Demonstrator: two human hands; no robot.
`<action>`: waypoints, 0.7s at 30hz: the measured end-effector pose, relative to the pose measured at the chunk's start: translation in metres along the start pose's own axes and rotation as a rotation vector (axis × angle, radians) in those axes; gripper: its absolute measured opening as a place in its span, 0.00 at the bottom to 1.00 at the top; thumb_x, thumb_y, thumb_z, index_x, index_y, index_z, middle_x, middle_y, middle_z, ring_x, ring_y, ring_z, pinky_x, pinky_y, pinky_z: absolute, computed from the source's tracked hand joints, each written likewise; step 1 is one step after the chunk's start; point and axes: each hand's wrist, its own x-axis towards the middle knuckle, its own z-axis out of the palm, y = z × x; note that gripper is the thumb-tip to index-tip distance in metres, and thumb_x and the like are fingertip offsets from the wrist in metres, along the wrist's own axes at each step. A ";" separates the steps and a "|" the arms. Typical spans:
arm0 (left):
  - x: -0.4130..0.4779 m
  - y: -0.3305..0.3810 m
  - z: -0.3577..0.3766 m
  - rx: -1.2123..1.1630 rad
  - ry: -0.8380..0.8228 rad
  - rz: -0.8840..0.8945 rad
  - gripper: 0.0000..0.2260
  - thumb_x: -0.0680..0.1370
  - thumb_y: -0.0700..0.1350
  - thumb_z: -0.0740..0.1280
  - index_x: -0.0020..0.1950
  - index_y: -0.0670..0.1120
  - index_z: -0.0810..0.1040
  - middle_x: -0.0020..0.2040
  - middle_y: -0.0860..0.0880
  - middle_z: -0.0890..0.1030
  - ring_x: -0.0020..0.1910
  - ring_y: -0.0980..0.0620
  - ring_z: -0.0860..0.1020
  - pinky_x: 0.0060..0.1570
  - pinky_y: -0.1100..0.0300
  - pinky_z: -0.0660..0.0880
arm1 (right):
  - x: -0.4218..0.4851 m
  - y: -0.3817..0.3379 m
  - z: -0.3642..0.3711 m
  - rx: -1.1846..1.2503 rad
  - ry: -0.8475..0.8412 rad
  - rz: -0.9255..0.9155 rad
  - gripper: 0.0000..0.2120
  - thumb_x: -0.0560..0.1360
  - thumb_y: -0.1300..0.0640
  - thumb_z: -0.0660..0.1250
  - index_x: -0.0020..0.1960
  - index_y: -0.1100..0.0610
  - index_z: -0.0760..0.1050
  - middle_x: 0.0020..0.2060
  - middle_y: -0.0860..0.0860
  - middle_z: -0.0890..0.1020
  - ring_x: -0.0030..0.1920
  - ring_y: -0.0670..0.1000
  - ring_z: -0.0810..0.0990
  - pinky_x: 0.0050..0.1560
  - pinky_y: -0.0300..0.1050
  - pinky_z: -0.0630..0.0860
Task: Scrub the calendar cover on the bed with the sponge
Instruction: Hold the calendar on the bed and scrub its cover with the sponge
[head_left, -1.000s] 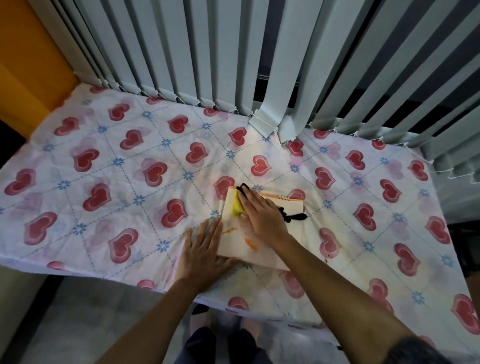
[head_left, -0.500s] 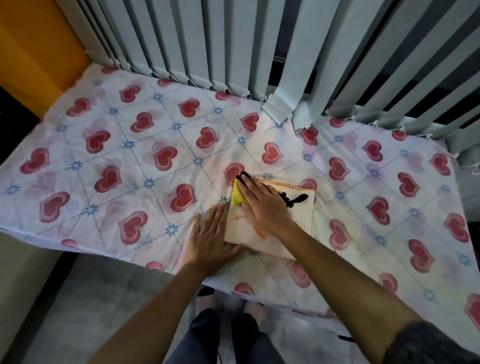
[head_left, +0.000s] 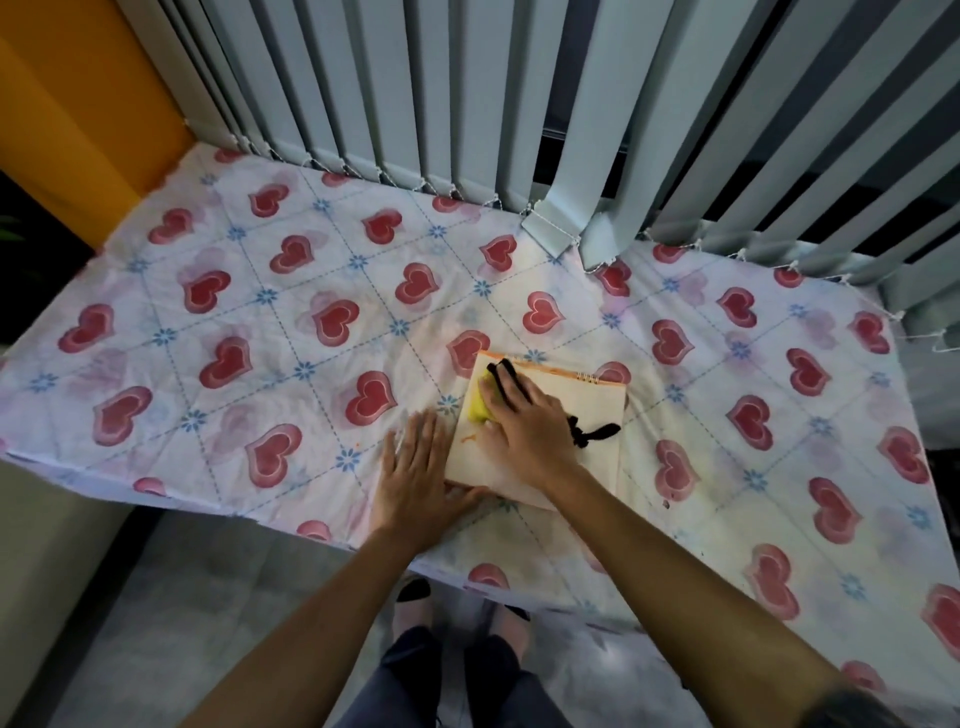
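Note:
A cream calendar cover (head_left: 582, 410) with an orange spiral-bound top edge lies flat on the bed near its front edge. My right hand (head_left: 524, 426) presses a yellow sponge (head_left: 479, 405) onto the cover's left part; a black strap runs over the fingers and trails to the right. Most of the sponge is hidden under the hand. Orange smears show on the cover just below the sponge. My left hand (head_left: 415, 478) lies flat on the sheet, fingers apart, against the cover's lower left corner.
The bed (head_left: 260, 322) wears a white sheet with red hearts and blue flowers. Grey vertical blinds (head_left: 467, 104) hang along its far side, two slats resting on the sheet. An orange wall (head_left: 78, 104) stands at the left. My feet show on the grey floor below.
The camera view has shifted, so the bed sits lower and further right in frame. My right hand with the sponge stays on the cover's left part, shifted slightly. My left hand keeps its place.

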 end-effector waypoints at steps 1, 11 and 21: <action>-0.002 0.001 0.000 0.002 0.001 -0.043 0.46 0.70 0.74 0.49 0.75 0.40 0.59 0.76 0.41 0.61 0.75 0.41 0.58 0.72 0.41 0.50 | -0.006 -0.002 0.001 0.029 0.000 -0.042 0.26 0.78 0.50 0.60 0.74 0.53 0.60 0.75 0.54 0.60 0.71 0.61 0.63 0.59 0.57 0.68; -0.003 0.005 -0.007 0.020 -0.032 -0.035 0.45 0.70 0.72 0.48 0.70 0.38 0.68 0.70 0.39 0.71 0.68 0.37 0.70 0.63 0.35 0.67 | 0.008 -0.003 0.001 0.122 0.018 0.029 0.20 0.79 0.46 0.58 0.70 0.45 0.68 0.76 0.48 0.60 0.73 0.55 0.59 0.63 0.54 0.64; -0.005 0.005 -0.008 0.044 -0.026 -0.031 0.43 0.70 0.71 0.51 0.70 0.38 0.68 0.70 0.39 0.71 0.68 0.37 0.70 0.63 0.35 0.67 | -0.016 0.014 -0.003 0.236 0.039 -0.093 0.15 0.77 0.47 0.64 0.63 0.43 0.76 0.73 0.45 0.65 0.71 0.53 0.64 0.63 0.54 0.66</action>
